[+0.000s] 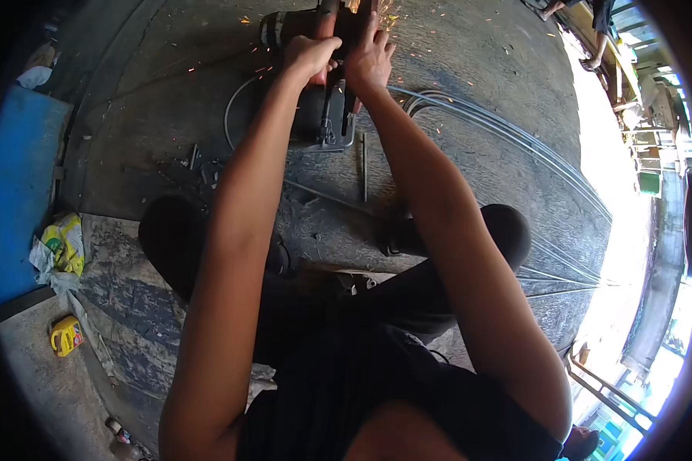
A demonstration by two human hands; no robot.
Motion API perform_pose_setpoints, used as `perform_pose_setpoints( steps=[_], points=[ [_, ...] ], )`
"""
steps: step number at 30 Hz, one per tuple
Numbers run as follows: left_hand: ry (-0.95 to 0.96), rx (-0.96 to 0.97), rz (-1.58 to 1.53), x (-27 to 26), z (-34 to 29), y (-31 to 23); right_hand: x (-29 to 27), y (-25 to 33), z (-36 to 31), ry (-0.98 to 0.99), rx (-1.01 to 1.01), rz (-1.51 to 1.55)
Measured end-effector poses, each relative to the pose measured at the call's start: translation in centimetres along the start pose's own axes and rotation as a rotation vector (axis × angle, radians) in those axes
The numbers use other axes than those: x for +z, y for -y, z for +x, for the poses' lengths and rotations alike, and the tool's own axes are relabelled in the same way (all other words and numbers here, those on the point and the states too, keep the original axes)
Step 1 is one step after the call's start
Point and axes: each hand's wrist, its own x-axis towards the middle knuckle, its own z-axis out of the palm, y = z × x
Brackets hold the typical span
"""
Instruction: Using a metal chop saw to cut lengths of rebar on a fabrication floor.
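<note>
While orange sparks [394, 17] fly at the top edge of the view, both bare forearms [265, 131] stretch forward to a dark cut-off saw [349, 29], which stands on the grey ground [484, 169] at top centre, beyond the person's bent knees [507, 234]; its cutting edge is hidden. The left hand [309, 57] has its fingers curled around a red handle [327, 24], the thumb lying across it. Just beside it, the right hand [369, 67] rests over a reddish bar [357, 105], its fingers pointing forward and slightly spread; whether they grasp the bar I cannot tell. To the left of the left hand is a cylindrical motor housing [294, 28] with a pale band near its end, and nearer the person the saw's metal base [324, 148] shows its edge.

A short metal rod [364, 169] lies near this base, and a bundle of long thin metal rods [515, 140] sweeps away to the right. On the far left stands a blue panel [24, 184], with a yellow-green bag [68, 244] beside its lower corner and a yellow jug [66, 336] nearer the person. At upper right, another person's leg [601, 34] shows
</note>
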Motion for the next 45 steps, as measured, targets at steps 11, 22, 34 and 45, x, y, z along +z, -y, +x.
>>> perform_pose_setpoints(
  steps=[11, 22, 34, 45],
  points=[
    [-0.019, 0.009, -0.02, -0.3, -0.5, -0.4, 0.4, 0.0, -0.1, -0.011, 0.001, -0.015],
    [-0.006, 0.014, -0.045, -0.1, -0.7, -0.3, 0.3, 0.1, -0.3, -0.035, -0.022, 0.006],
    [-0.022, 0.014, -0.041, 0.1, -0.4, 0.3, 0.0, 0.1, -0.5, 0.006, -0.016, 0.014],
    [-0.012, 0.01, -0.045, 0.0, -1.4, -0.2, 0.0, 0.1, -0.7, -0.021, -0.03, -0.008]
  ],
)
